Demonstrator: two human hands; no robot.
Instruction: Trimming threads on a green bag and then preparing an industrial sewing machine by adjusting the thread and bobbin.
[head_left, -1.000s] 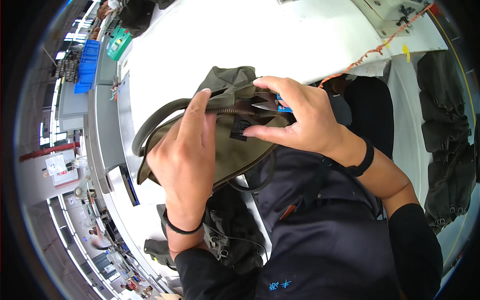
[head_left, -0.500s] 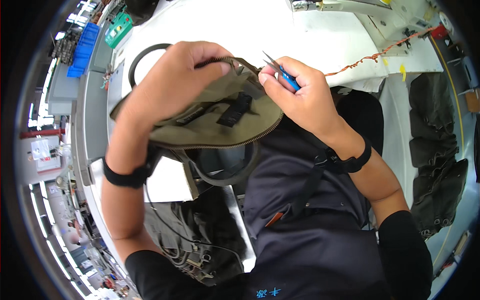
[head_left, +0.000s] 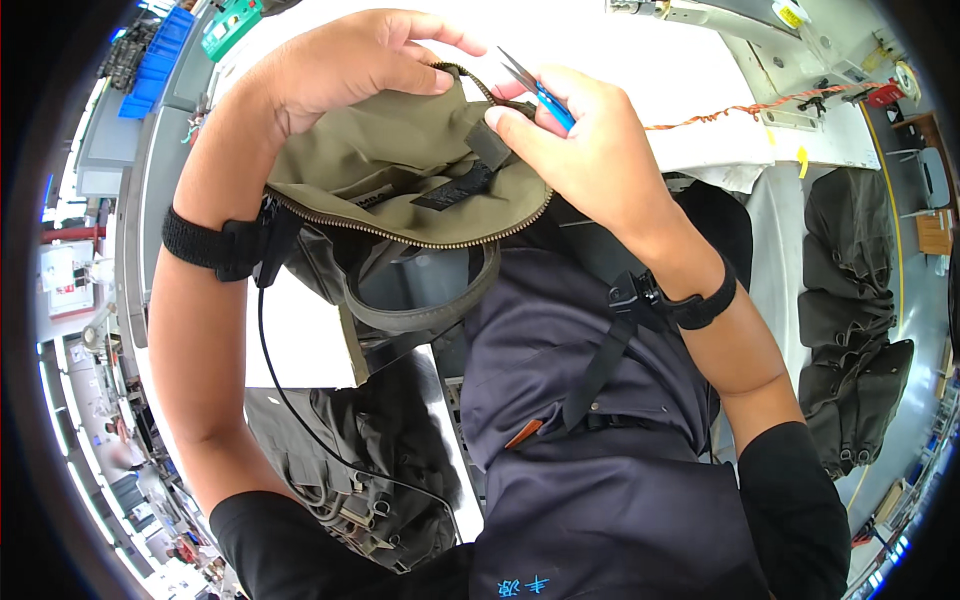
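Note:
A green canvas bag (head_left: 340, 150) hangs with its zipped mouth gaping toward me, showing the light olive lining and a dark label (head_left: 455, 188). My left hand (head_left: 345, 62) is at the far rim, thumb pressed on the fabric beside the zipper, one or two fingers stretched out past the edge; the others are hidden. Blue-handled thread snips (head_left: 552, 108) lie in my right hand (head_left: 598, 150), their pointed blades aimed up and left. The right thumb also touches a small dark tab (head_left: 488, 145) at the bag's right end. A rounded handle (head_left: 425, 312) hangs below the mouth.
A white work surface (head_left: 640, 60) spreads behind the bag, with machine parts at the far right. Twisted orange cord (head_left: 740, 110) runs there. Dark bags lie stacked at the right (head_left: 850, 300) and below left (head_left: 370, 460). A black cable (head_left: 300, 415) trails from my left wrist strap.
Both hands and the bag sit higher in view and somewhat farther left. The bag's mouth shows more of its lining, and my left fingers have stretched out toward the snips.

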